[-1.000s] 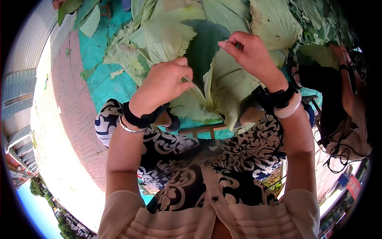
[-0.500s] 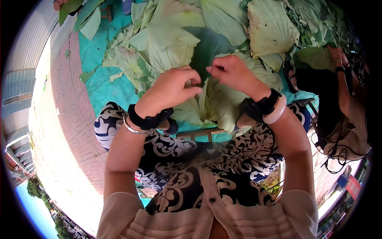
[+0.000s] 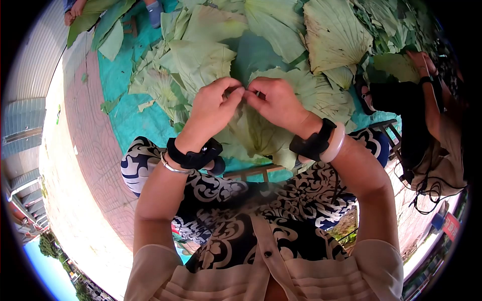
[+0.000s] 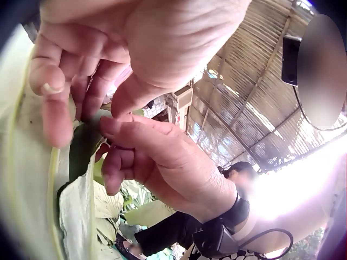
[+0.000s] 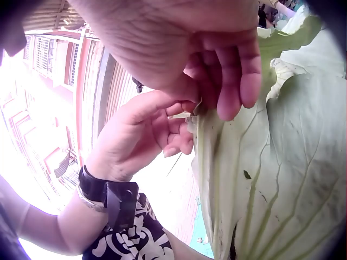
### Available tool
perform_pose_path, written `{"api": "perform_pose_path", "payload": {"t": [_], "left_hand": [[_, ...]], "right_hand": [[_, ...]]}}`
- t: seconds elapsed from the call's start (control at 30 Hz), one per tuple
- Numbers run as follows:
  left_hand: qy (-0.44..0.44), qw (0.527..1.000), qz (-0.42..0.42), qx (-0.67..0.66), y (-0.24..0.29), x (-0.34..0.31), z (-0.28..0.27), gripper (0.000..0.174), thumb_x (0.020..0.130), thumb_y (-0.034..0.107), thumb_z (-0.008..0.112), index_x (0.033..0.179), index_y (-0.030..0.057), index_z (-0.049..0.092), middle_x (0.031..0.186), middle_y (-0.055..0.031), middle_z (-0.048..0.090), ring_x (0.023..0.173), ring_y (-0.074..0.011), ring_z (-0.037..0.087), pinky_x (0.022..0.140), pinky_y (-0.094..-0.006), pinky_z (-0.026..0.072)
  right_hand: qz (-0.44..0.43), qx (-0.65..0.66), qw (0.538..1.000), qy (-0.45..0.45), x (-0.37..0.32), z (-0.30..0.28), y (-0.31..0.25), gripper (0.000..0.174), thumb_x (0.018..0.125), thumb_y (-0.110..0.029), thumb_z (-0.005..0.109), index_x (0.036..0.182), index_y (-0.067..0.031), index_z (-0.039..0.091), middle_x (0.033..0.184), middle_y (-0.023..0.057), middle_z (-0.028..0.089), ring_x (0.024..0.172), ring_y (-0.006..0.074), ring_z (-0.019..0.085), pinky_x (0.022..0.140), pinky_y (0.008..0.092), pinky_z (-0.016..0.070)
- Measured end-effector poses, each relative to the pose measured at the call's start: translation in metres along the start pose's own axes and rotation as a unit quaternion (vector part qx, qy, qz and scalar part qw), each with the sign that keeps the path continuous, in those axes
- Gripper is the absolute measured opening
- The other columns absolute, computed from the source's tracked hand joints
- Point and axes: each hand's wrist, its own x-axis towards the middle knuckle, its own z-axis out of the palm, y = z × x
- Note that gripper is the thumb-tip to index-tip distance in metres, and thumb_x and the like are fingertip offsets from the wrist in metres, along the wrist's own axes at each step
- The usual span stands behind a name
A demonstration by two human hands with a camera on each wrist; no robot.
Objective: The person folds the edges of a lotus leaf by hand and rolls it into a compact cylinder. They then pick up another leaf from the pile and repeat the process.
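Note:
A large pale green lotus leaf (image 3: 258, 130) with raised veins stands between the person's knees, over a pile of similar leaves. My left hand (image 3: 213, 108) and right hand (image 3: 276, 103) meet at its upper edge, thumbs and forefingers nearly together. In the right wrist view, the right hand (image 5: 217, 65) pinches the leaf's rim (image 5: 203, 141), and the left hand (image 5: 138, 127) holds the same edge from beside it. The left wrist view shows the right thumb close by the left thumb, with a darker leaf surface (image 4: 81, 151) behind the fingers.
More lotus leaves (image 3: 336, 37) spread over a teal ground sheet (image 3: 143, 123). A low wooden frame (image 3: 256, 170) lies between the feet. At the right, another person in black trousers (image 3: 399, 110) sits close by; a further person's hand (image 3: 75, 10) shows at the top left.
The right hand has come down and left from above the leaves to meet the left hand. The left hand has shifted slightly, and the fingertips of both are now together at the leaf edge.

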Motion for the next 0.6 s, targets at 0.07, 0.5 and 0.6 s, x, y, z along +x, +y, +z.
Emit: {"api": "perform_pose_path", "payload": {"t": [0.07,0.5,0.6], "left_hand": [[-0.013,1.0,-0.018,-0.012,0.0,0.002,-0.003,0.026,0.099,0.023,0.064,0.108,-0.0016,0.068,0.076,-0.0048,0.065,0.06,-0.0111,0.061,0.057,-0.0258,0.0464],[-0.143,0.979,-0.14,0.046,0.019,0.028,-0.006,0.051,0.096,0.044,0.064,0.074,-0.0026,0.067,0.063,-0.0089,0.066,0.05,-0.0163,0.064,0.053,-0.0291,0.0493],[-0.145,0.982,-0.11,0.05,0.017,0.029,-0.002,0.05,0.096,0.039,0.063,0.069,-0.0027,0.066,0.059,-0.0106,0.066,0.049,-0.0192,0.066,0.055,-0.0312,0.052]], "right_hand": [[0.032,0.01,0.999,-0.014,-0.001,0.002,0.005,0.016,0.086,-0.017,0.067,0.084,-0.0005,0.064,0.079,0.019,0.064,0.071,0.0407,0.062,0.064,0.0461,0.0493],[0.031,0.019,0.996,-0.081,-0.012,0.006,-0.005,0.013,0.085,-0.012,0.07,0.095,-0.0052,0.074,0.084,0.0179,0.07,0.076,0.0366,0.067,0.069,0.0414,0.0537],[0.039,0.004,0.996,-0.082,-0.016,0.005,-0.01,0.011,0.083,-0.01,0.07,0.093,-0.0047,0.073,0.084,0.0168,0.07,0.075,0.0358,0.067,0.068,0.0413,0.0539]]}}
